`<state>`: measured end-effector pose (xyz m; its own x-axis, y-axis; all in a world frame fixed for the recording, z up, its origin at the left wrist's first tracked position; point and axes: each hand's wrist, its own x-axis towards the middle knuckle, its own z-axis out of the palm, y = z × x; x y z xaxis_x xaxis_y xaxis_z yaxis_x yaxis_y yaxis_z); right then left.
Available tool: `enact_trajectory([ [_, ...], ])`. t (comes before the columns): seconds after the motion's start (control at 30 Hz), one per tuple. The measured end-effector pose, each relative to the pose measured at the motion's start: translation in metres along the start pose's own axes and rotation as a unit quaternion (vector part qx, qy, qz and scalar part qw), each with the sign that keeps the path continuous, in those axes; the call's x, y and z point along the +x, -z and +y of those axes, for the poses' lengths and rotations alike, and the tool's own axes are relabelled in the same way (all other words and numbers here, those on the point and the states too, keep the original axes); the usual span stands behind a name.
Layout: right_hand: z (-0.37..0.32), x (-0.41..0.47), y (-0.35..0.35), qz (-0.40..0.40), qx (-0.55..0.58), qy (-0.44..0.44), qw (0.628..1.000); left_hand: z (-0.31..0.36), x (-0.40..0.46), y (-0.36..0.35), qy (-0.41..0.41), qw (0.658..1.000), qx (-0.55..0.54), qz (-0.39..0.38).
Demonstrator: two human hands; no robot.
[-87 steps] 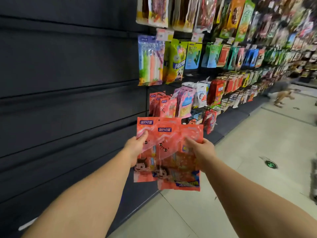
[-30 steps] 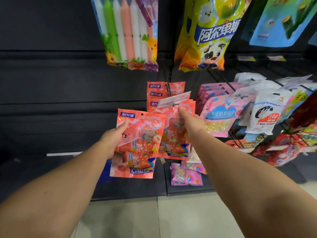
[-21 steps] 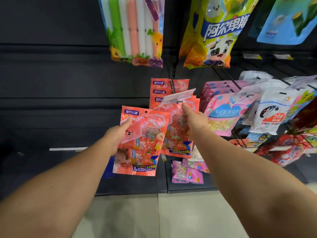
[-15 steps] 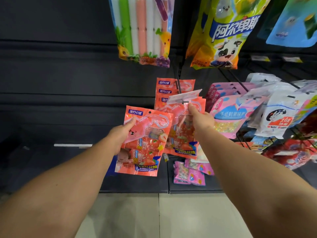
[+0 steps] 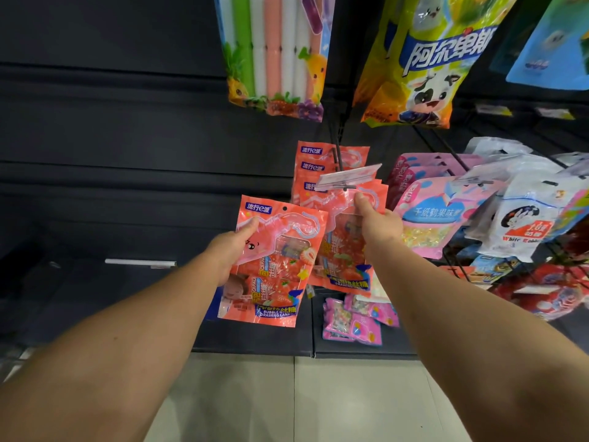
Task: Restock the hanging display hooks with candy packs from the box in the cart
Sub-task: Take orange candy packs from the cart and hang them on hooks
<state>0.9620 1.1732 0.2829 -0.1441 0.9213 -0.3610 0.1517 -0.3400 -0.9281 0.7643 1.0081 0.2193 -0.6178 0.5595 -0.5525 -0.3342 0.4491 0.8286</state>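
My left hand (image 5: pixel 230 252) grips a small stack of red-orange candy packs (image 5: pixel 280 266) by their left edge, held in front of the dark shelf wall. My right hand (image 5: pixel 377 226) pinches the top of another red-orange pack (image 5: pixel 342 250) and holds it up at the tip of the display hook (image 5: pixel 338 161), just under the hook's price tag holder (image 5: pixel 347 177). Several matching packs (image 5: pixel 314 167) hang further back on the same hook. The box and the cart are out of view.
Pink candy bags (image 5: pixel 427 215) and white bags (image 5: pixel 522 218) hang on hooks to the right. A striped stick pack (image 5: pixel 275 55) and a yellow bag (image 5: pixel 424 62) hang above. Small pink packs (image 5: pixel 353 320) lie on the bottom shelf, with pale floor tiles (image 5: pixel 287 403) below.
My right hand lifted one pack away from the stack and up to the hook's tip. I stepped close to the display; the left hand keeps the other packs steady.
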Motion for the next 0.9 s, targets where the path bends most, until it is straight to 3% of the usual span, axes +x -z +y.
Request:
enact_trajectory([
  [0.13,0.000,-0.001,0.001,-0.011,-0.007,0.001,1.000,-0.003,0.006,0.002,0.005,1.000,0.000,0.002],
  [0.37,-0.013,0.005,-0.009,0.039,-0.078,-0.029,0.996,0.004,-0.002,-0.004,-0.003,1.000,0.006,-0.006],
  [0.6,0.004,0.009,-0.001,0.053,-0.042,-0.036,0.997,0.007,-0.002,-0.020,-0.002,1.000,0.000,-0.025],
  [0.77,0.016,-0.008,0.002,-0.146,0.053,-0.054,0.986,0.013,-0.012,-0.051,-0.008,0.999,-0.006,-0.052],
  [0.9,0.001,-0.014,0.007,-0.129,0.064,-0.033,0.989,0.022,-0.016,-0.076,-0.002,0.998,-0.011,-0.068],
])
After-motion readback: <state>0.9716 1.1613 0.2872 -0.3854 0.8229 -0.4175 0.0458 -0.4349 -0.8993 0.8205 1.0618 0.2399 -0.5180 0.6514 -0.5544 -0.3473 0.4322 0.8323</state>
